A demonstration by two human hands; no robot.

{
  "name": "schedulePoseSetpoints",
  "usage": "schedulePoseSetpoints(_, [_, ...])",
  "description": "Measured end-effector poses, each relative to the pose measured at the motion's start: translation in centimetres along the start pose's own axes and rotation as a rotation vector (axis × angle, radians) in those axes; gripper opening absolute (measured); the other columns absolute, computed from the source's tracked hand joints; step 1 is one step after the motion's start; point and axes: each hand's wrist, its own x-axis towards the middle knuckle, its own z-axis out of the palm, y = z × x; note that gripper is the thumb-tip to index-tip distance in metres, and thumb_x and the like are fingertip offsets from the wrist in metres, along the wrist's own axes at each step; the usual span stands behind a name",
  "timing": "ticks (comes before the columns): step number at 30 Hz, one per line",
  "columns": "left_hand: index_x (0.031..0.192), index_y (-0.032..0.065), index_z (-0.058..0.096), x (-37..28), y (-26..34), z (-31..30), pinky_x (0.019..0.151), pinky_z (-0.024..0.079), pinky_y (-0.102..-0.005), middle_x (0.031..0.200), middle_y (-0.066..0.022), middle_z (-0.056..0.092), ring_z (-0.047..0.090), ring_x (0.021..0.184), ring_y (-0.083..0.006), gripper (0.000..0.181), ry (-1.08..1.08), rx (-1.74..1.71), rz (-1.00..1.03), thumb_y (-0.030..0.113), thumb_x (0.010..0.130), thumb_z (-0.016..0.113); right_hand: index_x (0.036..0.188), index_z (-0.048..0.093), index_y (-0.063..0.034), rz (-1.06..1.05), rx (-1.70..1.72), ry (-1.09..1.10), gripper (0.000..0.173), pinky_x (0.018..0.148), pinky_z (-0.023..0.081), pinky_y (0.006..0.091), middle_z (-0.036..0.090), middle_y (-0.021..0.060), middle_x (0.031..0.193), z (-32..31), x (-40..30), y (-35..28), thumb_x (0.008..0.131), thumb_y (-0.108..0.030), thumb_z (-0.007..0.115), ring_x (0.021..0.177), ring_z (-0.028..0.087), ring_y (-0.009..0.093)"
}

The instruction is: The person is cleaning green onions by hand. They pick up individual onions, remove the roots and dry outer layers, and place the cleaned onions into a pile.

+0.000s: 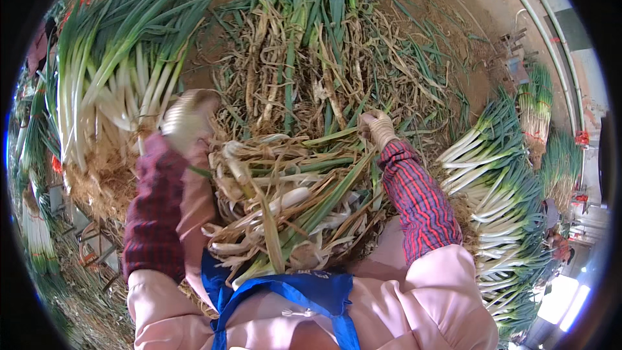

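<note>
My left hand [189,114], gloved and blurred, is by the white stems and roots of a pile of peeled scallions [121,82] on the left; whether it grips one cannot be told. My right hand [376,126], in a light glove with ribbed bands, has its fingers curled at the upper right of the lap heap, near the end of a green leaf; what lies inside the fingers is hidden. Dry peeled leaves and husks [291,204] cover my lap above a blue apron [301,291].
Unpeeled scallions [316,24] with withered outer leaves lie ahead, among scattered leaf scraps. A long row of white-stemmed scallions [505,214] lines the right. Tied bundles [534,107] stand beyond it, near pipes [549,29] along the wall. More bundles [41,233] are at the far left.
</note>
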Motion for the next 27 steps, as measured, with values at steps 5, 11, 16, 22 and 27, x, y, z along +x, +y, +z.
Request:
schedulePoseSetpoints(5, [0.108,0.0055,0.059,2.2,6.7,19.9,0.080,0.048,-0.0357,0.099,-0.0157,0.064,0.062,0.090,-0.0271,0.037,-0.520,0.181,0.046,0.035,0.087,0.057,0.099,0.059,-0.0017,-0.229,-0.080,0.083,0.022,0.052,0.047,0.0268,0.062,0.0064,0.073,-1.3,5.1,1.1,0.084,-0.018,0.060,0.056,0.058,0.013])
schedulePoseSetpoints(11, [0.102,0.0049,0.057,-6.5,8.6,30.6,0.076,0.048,-0.0432,0.099,-0.0202,0.058,0.058,0.090,-0.0362,0.046,-0.995,0.450,0.278,0.047,0.085,0.050,0.104,0.064,-0.0042,-0.321,-0.488,0.190,0.029,0.066,0.047,0.0282,0.066,0.0074,0.083,-6.1,15.8,1.4,0.083,-0.024,0.061,0.070,0.061,0.014])
schedulePoseSetpoints(16, [0.101,-0.0002,0.056,-6.0,5.9,31.5,0.076,0.047,-0.0447,0.097,-0.0217,0.058,0.058,0.087,-0.0376,0.051,-0.911,0.332,0.209,0.048,0.083,0.053,0.117,0.057,-0.0061,0.055,-1.013,0.086,0.054,0.090,0.043,0.0361,0.056,0.0161,0.120,-0.8,18.5,-0.9,0.082,-0.047,0.058,0.107,0.055,0.030])
schedulePoseSetpoints(22, [0.097,0.0002,0.063,-5.4,5.3,31.3,0.077,0.047,-0.0415,0.092,-0.0213,0.061,0.059,0.088,-0.0371,0.045,-0.769,0.070,0.055,0.043,0.085,0.055,0.095,0.060,-0.0022,-0.305,-0.254,0.302,0.041,0.053,0.046,0.0319,0.058,0.0064,0.074,-5.9,14.8,-5.5,0.080,-0.041,0.058,0.060,0.056,0.017])
schedulePoseSetpoints(27, [0.100,0.0038,0.063,-6.2,4.4,31.8,0.082,0.045,-0.0399,0.096,-0.0196,0.059,0.057,0.093,-0.0352,0.029,-0.466,-0.205,-0.093,0.029,0.085,0.058,0.098,0.059,-0.0037,-0.279,-0.009,0.230,0.029,0.041,0.038,0.0247,0.054,0.0013,0.068,-13.4,11.9,-8.3,0.086,-0.030,0.055,0.048,0.048,0.010])
